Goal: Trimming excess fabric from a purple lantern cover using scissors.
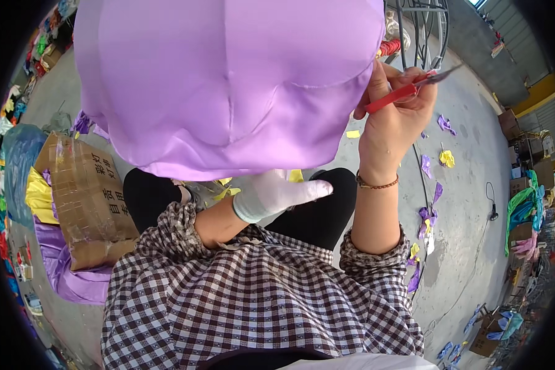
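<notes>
A large piece of light purple satin cloth (228,92), stretched smooth with a seam down its middle, fills the upper middle of the head view. At its lower edge is my left hand (277,192) in a white glove. The thumb points out to the right, apart from the cloth, and the other fingers are hidden behind it. My bare right hand (398,117) is raised by the cloth's right edge. Closed in it are small red-handled scissors (391,97), their pointed metal blade turned up and to the right, away from the cloth. What the fingertips touch behind is partly hidden.
To my left stands an opened cardboard box (89,197) with purple cloth (58,265) around it. Purple and yellow scraps (446,158) litter the concrete floor. Dark metal bars (422,31) rise behind my right hand. Mixed goods (524,203) line the far right.
</notes>
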The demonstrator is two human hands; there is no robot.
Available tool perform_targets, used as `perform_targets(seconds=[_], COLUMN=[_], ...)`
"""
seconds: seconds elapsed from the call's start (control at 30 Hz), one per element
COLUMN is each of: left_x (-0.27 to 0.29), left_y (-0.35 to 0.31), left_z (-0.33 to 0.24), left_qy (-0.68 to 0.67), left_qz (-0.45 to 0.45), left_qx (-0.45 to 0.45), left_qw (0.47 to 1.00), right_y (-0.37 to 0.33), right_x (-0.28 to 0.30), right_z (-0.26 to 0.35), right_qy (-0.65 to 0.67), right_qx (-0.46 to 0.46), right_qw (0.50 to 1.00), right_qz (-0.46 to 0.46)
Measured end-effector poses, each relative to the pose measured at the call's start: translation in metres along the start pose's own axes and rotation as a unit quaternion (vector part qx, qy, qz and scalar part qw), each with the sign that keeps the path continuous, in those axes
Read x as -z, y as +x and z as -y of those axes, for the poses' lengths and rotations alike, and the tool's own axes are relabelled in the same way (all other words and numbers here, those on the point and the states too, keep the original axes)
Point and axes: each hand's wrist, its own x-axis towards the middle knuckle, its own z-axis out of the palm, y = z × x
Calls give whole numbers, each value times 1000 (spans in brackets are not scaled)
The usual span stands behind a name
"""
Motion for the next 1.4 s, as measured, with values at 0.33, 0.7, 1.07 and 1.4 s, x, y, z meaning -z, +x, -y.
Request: perform_targets(seconds=[0.33, 0.7, 1.07, 1.4], left_x=[-41, -56, -47, -46], left_y=[63, 73, 70, 71], left_z=[-40, -42, -45, -46], left_qy=[-406, -466, -388, -406], left_qz=[-135, -138, -130, -128], left_qx=[-1, 44, 88, 57], left_qw=[904, 873, 908, 903], right_y=[2, 92, 113, 125], right_x=[94, 99, 61, 36], right_z=[53, 115, 110, 119], right_qy=[-151, -531, -592, -706], right_qx=[-146, -175, 4, -59], right_qw=[968, 645, 533, 437], right_qz=[134, 521, 604, 554])
